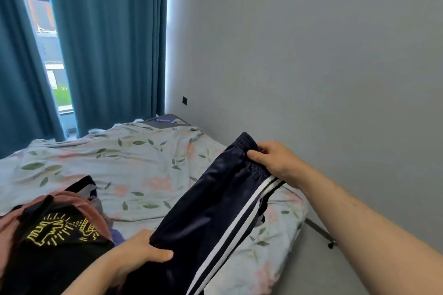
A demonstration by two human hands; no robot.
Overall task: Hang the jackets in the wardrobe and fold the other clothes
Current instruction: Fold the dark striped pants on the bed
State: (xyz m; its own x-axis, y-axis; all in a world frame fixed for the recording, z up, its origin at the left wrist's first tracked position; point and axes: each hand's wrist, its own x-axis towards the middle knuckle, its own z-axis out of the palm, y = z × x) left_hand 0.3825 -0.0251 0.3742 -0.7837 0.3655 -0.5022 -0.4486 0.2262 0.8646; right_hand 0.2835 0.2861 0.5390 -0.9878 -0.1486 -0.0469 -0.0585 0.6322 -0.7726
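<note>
Dark navy track pants with white side stripes stretch diagonally above the bed. My right hand pinches their elastic waistband at the upper right. My left hand grips the leg fabric lower down, near the bottom centre. At the lower left lies a pile of clothes: a black T-shirt with a yellow print on top of a pink garment, with a dark piece behind them.
The bed has a pale floral sheet and fills the middle. Teal curtains and a window stand behind it. A grey wall runs along the right side, with grey floor beside the bed.
</note>
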